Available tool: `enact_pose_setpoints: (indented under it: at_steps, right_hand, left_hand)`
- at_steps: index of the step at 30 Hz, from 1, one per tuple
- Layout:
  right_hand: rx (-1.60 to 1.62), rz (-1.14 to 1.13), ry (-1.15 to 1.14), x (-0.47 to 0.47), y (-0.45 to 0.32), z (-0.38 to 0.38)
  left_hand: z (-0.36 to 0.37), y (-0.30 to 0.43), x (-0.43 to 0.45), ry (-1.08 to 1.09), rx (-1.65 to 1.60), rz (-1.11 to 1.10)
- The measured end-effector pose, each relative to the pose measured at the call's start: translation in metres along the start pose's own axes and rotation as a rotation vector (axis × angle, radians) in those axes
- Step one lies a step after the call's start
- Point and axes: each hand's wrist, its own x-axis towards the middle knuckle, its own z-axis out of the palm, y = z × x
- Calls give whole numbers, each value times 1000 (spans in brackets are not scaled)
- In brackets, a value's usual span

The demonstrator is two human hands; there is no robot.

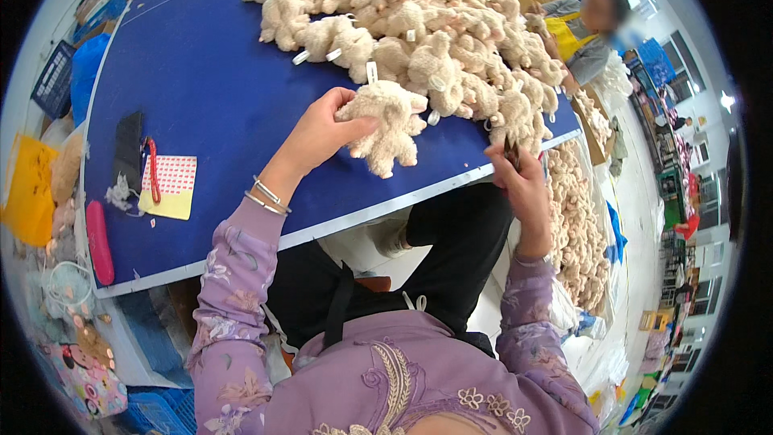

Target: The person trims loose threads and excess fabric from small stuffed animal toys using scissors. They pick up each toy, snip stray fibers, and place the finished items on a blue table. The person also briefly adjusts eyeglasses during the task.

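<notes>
My left hand [329, 130] grips a small cream plush toy [389, 124] by its side, above the blue table [229, 109]. A white fabric tag stands up from the toy's top. In my right hand [519, 181], at the table's front edge, is a small dark pointed metal tool [511, 151], mostly hidden by the fingers; its exact kind cannot be told. Its tip is close to a plush toy at the near edge of a large pile of similar cream plush toys [435, 24], several with white tags.
On the table's left lie a dark flat object [127, 145], a red coiled cord [153, 172], a sticker sheet [171, 178] and a pink case [99, 243]. A large bag of plush toys [574, 223] stands at the right. A person in a yellow apron [567, 39] is beyond the pile.
</notes>
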Motion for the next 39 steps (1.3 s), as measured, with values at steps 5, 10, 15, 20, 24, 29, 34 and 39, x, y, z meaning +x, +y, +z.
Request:
enact_pose_setpoints:
  at_steps: [5,10,15,20,24,29,34,39]
  right_hand:
    - [413,-27,39,40,-1,60]
    - [587,11,-159,60,13,102]
    - [772,-14,-55,58,11,108]
    - [630,18,-75,43,10,100]
    - [481,-175,253,27,0,47]
    - [1273,-518,361,30,-9,-50]
    - [-79,-363,410,82,55,19]
    - [-494,-329,358,100,62,66]
  left_hand:
    - [11,2,-3,-95,-124,-16]
    - [8,-5,-4,-119,-249,87]
    - [19,4,-7,-142,-652,-34]
    - [25,-18,-5,-192,-154,-85]
    - [12,-9,-1,-184,-287,-145]
    - [-4,-20,5,-120,-234,-54]
    - [6,-21,10,-178,-191,-25]
    - [5,-21,8,-111,-107,16]
